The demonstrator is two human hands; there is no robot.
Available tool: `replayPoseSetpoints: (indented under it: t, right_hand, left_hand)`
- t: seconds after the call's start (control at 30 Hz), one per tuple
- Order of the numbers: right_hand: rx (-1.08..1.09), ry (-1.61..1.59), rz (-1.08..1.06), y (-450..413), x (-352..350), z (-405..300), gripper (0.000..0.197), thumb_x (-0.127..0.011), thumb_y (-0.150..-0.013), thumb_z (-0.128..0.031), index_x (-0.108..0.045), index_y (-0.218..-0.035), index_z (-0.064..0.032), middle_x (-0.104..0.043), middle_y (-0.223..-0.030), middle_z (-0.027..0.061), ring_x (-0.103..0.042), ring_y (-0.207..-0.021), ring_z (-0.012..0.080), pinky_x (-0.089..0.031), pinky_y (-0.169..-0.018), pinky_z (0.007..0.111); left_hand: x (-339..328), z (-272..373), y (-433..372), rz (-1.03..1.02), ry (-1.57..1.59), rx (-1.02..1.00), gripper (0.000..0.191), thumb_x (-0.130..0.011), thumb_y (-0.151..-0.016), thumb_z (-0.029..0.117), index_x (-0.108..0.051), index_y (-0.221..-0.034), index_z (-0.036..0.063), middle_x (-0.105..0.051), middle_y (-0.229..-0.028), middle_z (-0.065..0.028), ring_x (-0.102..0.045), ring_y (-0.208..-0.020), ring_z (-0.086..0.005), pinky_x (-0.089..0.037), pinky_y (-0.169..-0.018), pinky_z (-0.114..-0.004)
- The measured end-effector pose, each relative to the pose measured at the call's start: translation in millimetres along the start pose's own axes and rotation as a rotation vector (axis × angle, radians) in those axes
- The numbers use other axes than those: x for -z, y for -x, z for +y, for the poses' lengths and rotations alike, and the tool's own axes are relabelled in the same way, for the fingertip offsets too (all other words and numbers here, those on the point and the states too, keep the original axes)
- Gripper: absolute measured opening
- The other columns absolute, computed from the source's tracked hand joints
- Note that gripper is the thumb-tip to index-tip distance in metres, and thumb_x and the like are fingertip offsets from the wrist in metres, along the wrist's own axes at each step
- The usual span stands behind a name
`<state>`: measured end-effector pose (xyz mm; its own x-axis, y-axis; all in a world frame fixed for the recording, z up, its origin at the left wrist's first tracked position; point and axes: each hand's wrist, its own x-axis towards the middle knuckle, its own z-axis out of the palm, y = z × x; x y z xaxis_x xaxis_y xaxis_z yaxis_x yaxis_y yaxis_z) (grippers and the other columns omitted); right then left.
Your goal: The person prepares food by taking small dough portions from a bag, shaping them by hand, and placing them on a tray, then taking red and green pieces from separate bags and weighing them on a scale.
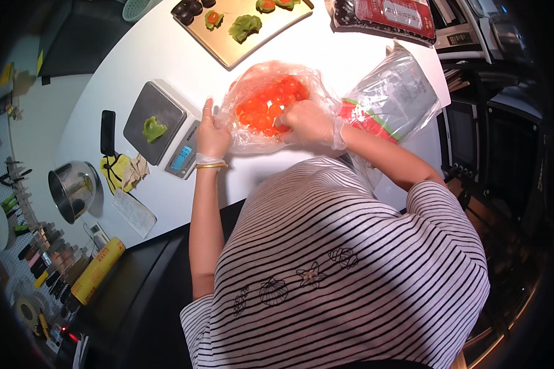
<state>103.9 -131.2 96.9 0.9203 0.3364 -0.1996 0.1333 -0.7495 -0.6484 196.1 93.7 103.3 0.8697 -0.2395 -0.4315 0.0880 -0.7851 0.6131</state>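
A clear plastic bag [244,145] full of round orange salted egg yolks [264,104] lies open on the white table. At its left side, my left hand [212,138], in a clear disposable glove, holds the bag's edge. My right hand [309,121], gloved too, reaches into the bag from the right with bent fingers among the yolks. Its fingertips are partly hidden, so whether it grips one is unclear. Left of the bag stands a digital kitchen scale [157,115] with its display lit. On its plate lies a flattened green piece of paste [154,129].
A gold tray [231,53] at the back holds dark balls [185,13], a green lump [245,28] and green pieces topped with yolks [213,19]. Plastic packaging [392,92] lies right. A steel bowl [71,191], phone [107,132] and notebook [134,213] are left, above a yellow cling-film box [97,272].
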Motion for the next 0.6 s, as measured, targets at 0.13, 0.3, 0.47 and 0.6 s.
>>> replayPoseSetpoints:
  t: [0.13, 0.3, 0.47, 0.6]
  right_hand:
    - [0.075, -0.065, -0.163, 12, -1, -20, 0.019, -0.060, -0.074, -0.019, -0.070, -0.086, -0.0079, -0.065, -0.072, 0.0160, -0.064, -0.073, 0.0335, -0.049, -0.070, 0.045]
    - [-0.051, -0.104, -0.040, -8, 2, -25, 0.020, -0.059, -0.079, -0.017, -0.069, -0.092, -0.0057, -0.065, -0.077, 0.0172, -0.063, -0.074, 0.0332, -0.049, -0.071, 0.043]
    - [0.061, -0.069, 0.177, -46, 6, -25, 0.024, -0.062, -0.077, -0.015, -0.069, -0.098, -0.0051, -0.065, -0.096, 0.0159, -0.063, -0.086, 0.0307, -0.049, -0.078, 0.041]
    - [0.274, 0.269, 0.108, -59, -5, -14, 0.028, -0.064, -0.076, -0.017, -0.068, -0.101, -0.0058, -0.060, -0.115, 0.0158, -0.062, -0.094, 0.0304, -0.047, -0.086, 0.041]
  left_hand:
    - [-22, -31, -2, 0.064, -0.044, -0.052, 0.068, -0.056, -0.076, -0.001, -0.035, -0.140, 0.0016, -0.064, -0.104, -0.0204, -0.063, -0.096, -0.0320, -0.048, -0.086, -0.034]
    - [-37, -47, -15, -0.089, 0.260, -0.034, 0.068, -0.046, -0.071, -0.011, -0.036, -0.138, -0.0015, -0.060, -0.114, -0.0159, -0.056, -0.110, -0.0254, -0.043, -0.096, -0.031]
    - [-14, -22, -9, -0.283, 0.928, 0.162, 0.074, -0.041, -0.068, -0.018, -0.031, -0.140, -0.0044, -0.050, -0.129, -0.0145, -0.052, -0.115, -0.0219, -0.043, -0.095, -0.028]
    - [-15, -23, -7, -0.181, 0.742, 0.166, 0.078, -0.042, -0.071, -0.017, -0.022, -0.144, -0.0035, -0.048, -0.132, -0.0166, -0.052, -0.116, -0.0219, -0.043, -0.095, -0.027]
